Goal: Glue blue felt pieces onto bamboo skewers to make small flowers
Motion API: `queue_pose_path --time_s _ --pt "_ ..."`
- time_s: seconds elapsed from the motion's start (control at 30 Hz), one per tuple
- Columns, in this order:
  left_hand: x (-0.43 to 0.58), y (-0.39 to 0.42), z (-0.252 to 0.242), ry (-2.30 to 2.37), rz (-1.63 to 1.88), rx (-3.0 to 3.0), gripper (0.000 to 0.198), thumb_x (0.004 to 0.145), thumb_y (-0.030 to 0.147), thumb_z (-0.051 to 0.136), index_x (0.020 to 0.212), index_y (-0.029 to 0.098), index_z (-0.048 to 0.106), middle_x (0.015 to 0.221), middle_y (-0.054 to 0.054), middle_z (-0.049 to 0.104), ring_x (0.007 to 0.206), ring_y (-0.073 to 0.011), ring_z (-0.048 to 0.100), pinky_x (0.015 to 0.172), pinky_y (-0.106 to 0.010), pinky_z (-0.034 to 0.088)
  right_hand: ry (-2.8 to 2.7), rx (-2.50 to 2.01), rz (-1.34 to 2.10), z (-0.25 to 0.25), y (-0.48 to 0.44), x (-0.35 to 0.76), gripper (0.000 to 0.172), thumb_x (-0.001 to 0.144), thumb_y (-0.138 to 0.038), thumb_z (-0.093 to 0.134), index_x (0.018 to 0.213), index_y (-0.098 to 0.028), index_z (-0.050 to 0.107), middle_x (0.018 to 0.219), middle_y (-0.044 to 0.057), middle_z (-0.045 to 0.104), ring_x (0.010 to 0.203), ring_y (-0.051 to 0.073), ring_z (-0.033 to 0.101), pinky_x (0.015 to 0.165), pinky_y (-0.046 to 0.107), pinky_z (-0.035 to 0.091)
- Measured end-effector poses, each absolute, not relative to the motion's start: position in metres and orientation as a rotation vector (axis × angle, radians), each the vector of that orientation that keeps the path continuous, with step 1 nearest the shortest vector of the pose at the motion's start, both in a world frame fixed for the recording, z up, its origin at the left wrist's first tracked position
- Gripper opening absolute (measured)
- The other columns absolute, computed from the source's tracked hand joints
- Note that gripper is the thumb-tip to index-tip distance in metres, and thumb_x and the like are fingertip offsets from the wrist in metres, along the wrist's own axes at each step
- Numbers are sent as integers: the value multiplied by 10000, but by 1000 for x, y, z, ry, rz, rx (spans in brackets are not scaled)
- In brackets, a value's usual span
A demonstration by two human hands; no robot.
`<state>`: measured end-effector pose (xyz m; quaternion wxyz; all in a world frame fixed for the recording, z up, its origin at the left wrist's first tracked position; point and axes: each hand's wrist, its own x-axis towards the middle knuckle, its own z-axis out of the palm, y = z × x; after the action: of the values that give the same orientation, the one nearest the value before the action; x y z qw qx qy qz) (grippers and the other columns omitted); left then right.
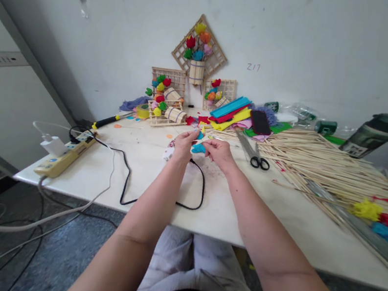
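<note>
Close together above the white table, my left hand (185,143) and my right hand (218,151) are both closed in pinches. Bright blue petal-like pieces (199,149) show between them, seemingly of felt or paper. My left fingers grip one blue piece (200,135) near their tips, with a bit of yellow behind it. The right fingertips pinch the edge of the lower blue piece. Partly behind my left hand lies a white thing with a red pattern (169,150); its kind is hidden. A black cord (204,187) runs on the table beneath my hands.
Flower panels of wooden sticks (197,71) stand against the wall. Coloured sheets (231,109), a phone (260,122), scissors (260,162) and many thin sticks (311,155) lie right, near a dark bottle (376,136). A power strip (66,154) and a glue gun-like tool (106,122) are left.
</note>
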<state>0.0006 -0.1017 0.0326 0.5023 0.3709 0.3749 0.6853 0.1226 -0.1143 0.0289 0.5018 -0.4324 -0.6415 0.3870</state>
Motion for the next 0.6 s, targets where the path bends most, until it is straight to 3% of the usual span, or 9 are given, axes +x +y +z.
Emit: queue_pose_path --time_s 0.2,0.43,0.6 --pt "2 -104 34 958 1681 845 207 607 329 740 593 175 602 703 -23 676 813 -182 632 736 -286 394 -1557 -1030 895 24 -112 120 180 704 -329 573 667 -164 635 445 -40 506 351 66 370 376 218 300" --pt "2 -103 35 906 1635 879 344 626 514 693 658 177 633 681 -34 664 766 -179 626 663 -269 413 -1513 -1021 917 28 -115 120 168 706 -322 575 655 -168 619 441 -37 509 342 65 359 370 219 288" --pt "-2 -98 29 937 1687 915 290 585 441 741 648 176 639 692 -24 671 722 -151 610 662 -254 409 -1535 -1018 929 25 -111 120 170 692 -323 581 654 -163 622 437 -33 515 340 68 359 366 219 293"
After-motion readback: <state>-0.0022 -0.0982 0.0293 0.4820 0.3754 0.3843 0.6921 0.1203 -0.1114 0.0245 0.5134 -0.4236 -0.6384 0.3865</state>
